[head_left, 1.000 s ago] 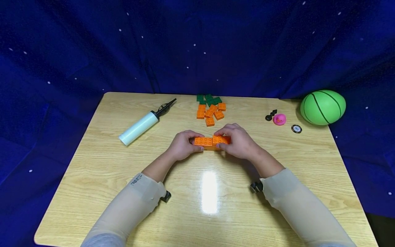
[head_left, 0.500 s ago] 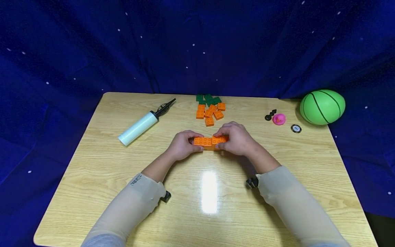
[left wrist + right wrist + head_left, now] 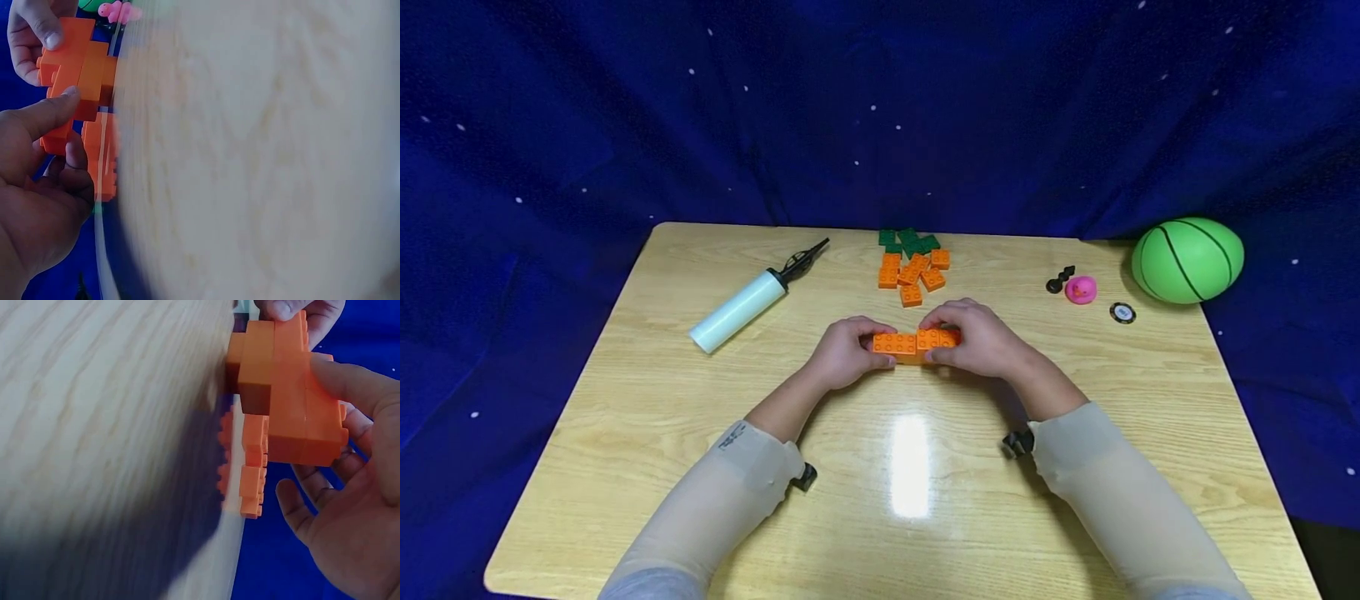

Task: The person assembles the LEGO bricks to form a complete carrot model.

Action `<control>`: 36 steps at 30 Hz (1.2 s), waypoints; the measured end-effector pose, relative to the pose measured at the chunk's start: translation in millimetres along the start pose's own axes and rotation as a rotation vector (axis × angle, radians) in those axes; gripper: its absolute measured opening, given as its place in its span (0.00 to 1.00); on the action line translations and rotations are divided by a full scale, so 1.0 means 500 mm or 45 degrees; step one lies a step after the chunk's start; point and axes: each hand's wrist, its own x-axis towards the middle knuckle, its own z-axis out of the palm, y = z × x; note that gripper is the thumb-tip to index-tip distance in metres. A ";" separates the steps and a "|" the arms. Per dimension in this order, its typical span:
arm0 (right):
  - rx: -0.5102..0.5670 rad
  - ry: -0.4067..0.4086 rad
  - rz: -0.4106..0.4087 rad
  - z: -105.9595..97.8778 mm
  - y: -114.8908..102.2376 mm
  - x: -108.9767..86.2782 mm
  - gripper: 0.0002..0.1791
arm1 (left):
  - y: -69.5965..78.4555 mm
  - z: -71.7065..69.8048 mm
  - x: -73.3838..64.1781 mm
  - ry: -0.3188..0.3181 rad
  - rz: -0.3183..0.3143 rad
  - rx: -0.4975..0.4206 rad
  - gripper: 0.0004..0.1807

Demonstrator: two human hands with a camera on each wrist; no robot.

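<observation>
An orange toy brick build (image 3: 895, 345) stands upright near the table's middle, narrow at its base and stepping out wider toward the top. My left hand (image 3: 844, 357) pinches its left end, thumb on the near side and fingers behind. On the right end, my right hand (image 3: 979, 343) holds the top orange brick (image 3: 323, 428) between thumb and fingers. That brick sits one layer above the left part, with its studs up. In the right wrist view, the thumb lies across the brick's near face. The left wrist view shows the stepped layers (image 3: 94, 78) of the build between both hands.
Behind the build lie several loose orange bricks (image 3: 911, 295) and several green bricks (image 3: 913, 243). A pale blue hand pump (image 3: 737, 311) lies at left. Toward the right are a small black object (image 3: 1059, 280), a pink rubber duck (image 3: 1081, 290), a poker chip (image 3: 1122, 312) and a green ball (image 3: 1187, 260).
My right wrist and forearm have shifted slightly inward, to the left, since a second ago. Both hands keep their grip on the build, and the loose bricks lie as before.
</observation>
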 end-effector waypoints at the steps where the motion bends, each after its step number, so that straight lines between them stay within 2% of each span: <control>1: 0.003 0.001 -0.005 0.000 0.003 -0.001 0.20 | 0.000 0.000 0.001 0.001 0.004 0.003 0.21; 10: 0.076 -0.010 -0.028 -0.002 0.015 0.003 0.22 | -0.004 -0.002 0.001 -0.010 0.008 0.048 0.21; 18: 0.231 -0.032 0.028 -0.008 0.037 0.011 0.20 | -0.006 -0.002 0.004 -0.015 0.014 0.054 0.22; 29: 0.202 0.036 0.145 -0.013 0.061 0.036 0.19 | -0.004 0.002 0.003 -0.008 0.017 0.047 0.21; 36: 0.212 0.121 0.168 -0.008 0.068 0.062 0.17 | -0.002 0.001 0.000 -0.017 -0.005 0.023 0.21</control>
